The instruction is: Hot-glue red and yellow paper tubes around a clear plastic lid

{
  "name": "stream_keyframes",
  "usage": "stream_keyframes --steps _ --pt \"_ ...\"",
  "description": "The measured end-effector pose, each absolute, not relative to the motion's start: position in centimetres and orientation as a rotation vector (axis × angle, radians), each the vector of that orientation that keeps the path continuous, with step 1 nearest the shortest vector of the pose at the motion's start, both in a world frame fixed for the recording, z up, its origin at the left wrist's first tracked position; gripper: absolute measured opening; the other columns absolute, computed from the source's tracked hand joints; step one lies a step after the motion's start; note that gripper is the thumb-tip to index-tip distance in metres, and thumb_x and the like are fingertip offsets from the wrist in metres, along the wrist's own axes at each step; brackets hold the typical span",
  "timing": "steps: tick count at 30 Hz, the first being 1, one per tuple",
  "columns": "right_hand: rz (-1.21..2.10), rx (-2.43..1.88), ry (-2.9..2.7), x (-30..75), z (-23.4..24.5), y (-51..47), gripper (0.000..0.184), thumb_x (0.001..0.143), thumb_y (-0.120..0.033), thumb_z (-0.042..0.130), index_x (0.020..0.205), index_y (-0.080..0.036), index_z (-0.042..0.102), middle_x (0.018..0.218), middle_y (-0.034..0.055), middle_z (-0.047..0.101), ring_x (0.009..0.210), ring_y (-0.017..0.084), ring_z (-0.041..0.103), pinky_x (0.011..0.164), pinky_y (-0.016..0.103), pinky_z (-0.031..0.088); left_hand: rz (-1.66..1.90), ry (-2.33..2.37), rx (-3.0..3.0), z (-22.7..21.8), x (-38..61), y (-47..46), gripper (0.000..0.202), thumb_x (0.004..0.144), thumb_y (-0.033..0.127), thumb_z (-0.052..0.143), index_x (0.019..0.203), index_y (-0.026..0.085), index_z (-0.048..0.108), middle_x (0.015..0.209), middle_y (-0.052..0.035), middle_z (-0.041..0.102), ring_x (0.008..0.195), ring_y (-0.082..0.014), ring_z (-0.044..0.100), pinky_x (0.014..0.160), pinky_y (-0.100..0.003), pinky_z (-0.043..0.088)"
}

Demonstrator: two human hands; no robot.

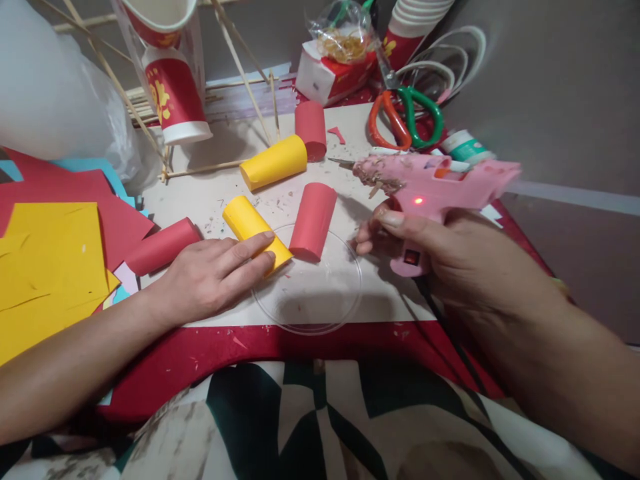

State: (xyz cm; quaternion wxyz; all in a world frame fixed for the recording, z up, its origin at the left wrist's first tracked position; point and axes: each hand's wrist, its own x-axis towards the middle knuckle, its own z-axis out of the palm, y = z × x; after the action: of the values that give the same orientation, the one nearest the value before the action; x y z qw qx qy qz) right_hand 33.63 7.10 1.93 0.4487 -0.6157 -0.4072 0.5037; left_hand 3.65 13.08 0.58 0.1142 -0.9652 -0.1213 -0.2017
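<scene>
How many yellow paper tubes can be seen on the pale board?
2. One yellow tube lies under the fingertips of the left hand; the other yellow tube lies farther back, near the back red tube. Others may be hidden.

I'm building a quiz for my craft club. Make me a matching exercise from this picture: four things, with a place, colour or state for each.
1. Pink glue gun
2. Left hand
3. Scissors
4. Flat yellow paper

A. Orange and green at the handles
B. Lying over red paper
C. In the right hand, red light lit
D. Resting on a yellow tube

Pairs: 1-C, 2-D, 3-A, 4-B
</scene>
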Motion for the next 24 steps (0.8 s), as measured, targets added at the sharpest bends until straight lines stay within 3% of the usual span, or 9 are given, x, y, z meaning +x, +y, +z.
stream_keyframes --steps 3,9,16,24 --pt "1.242 -1.519 -0.999 33.53 2.05 7.06 0.026 0.081 -0.050 0.078 0.083 -0.024 0.074 0.079 0.0044 0.072 0.073 0.018 0.065 0.055 0.026 0.049 -0.650 -0.339 -2.822 0.57 3.79 13.09 0.031 0.102 0.021 0.060 0.130 0.011 0.055 0.120 -0.0220 0.078 0.083 -0.0238 0.077 0.065 -0.032 0.057" --pt "1.243 -1.520 -0.972 33.34 2.24 7.01 0.026 0.079 -0.049 0.081 0.082 -0.024 0.072 0.078 0.0042 0.072 0.075 0.019 0.067 0.059 0.029 0.052 -0.550 -0.389 -2.835 0.45 3.47 13.12 0.039 0.105 0.025 0.053 0.143 0.017 0.049 0.125 -0.0196 0.076 0.089 -0.0224 0.077 0.071 -0.031 0.058" --pt "1.214 -1.541 -0.986 33.23 2.36 7.08 0.030 0.077 -0.052 0.081 0.080 -0.025 0.070 0.076 0.0037 0.072 0.074 0.019 0.068 0.058 0.028 0.051 -0.547 -0.407 -2.821 0.45 3.60 13.08 0.028 0.107 0.027 0.051 0.133 0.018 0.057 0.126 -0.0173 0.077 0.092 -0.0203 0.078 0.071 -0.029 0.059" --pt "1.237 -1.545 -1.025 33.60 2.06 6.95 0.026 0.083 -0.050 0.077 0.081 -0.024 0.074 0.080 0.0032 0.073 0.076 0.017 0.067 0.057 0.026 0.049 -0.603 -0.352 -2.847 0.65 3.79 13.02 0.026 0.105 0.021 0.054 0.128 0.010 0.059 0.124 -0.0220 0.076 0.090 -0.0223 0.076 0.067 -0.030 0.054"
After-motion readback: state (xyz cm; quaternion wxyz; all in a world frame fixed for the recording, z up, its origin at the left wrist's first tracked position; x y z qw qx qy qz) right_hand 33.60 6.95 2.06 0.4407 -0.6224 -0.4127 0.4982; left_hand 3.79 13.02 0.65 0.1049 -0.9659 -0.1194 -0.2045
